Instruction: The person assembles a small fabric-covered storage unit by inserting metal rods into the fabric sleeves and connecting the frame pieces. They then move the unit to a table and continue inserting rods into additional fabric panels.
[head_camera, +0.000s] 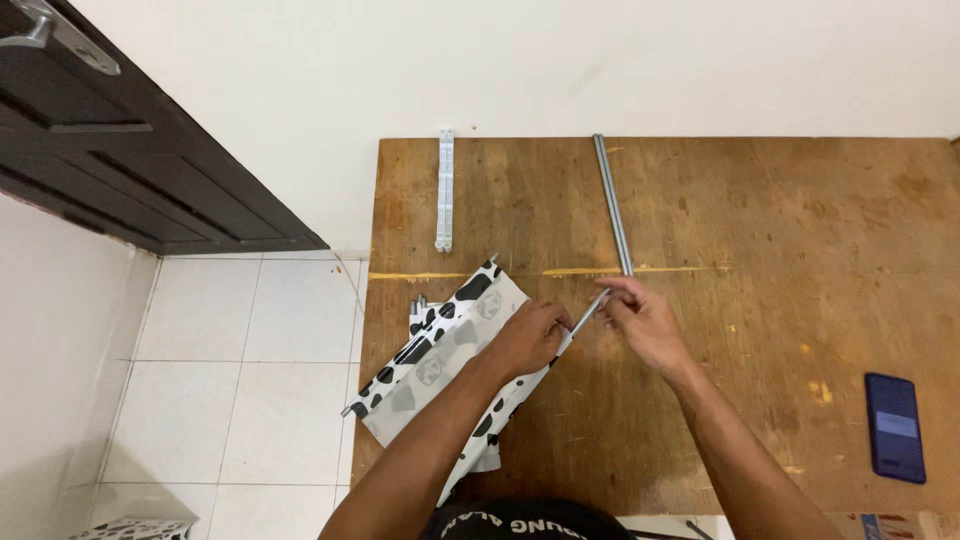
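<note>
I see my left hand (528, 338) pinning cow-patterned fabric (440, 365) at the worn wooden bench's (760, 300) left edge. My right hand's (640, 318) fingers pinch a thin metal rod (590, 312).

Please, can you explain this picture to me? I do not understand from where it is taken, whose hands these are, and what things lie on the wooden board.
There is only one picture, taken by a camera worn on a person's head, looking down at their own bare hands. Both hands grip a thin grey metal rod: the left hand also rests on a folded cloth with black cow spots, and the right hand pinches the rod's end. On the wooden board lie another long metal rod, a short pale metal strip and a dark blue phone. To the left are a white tiled floor and a dark door.
</note>
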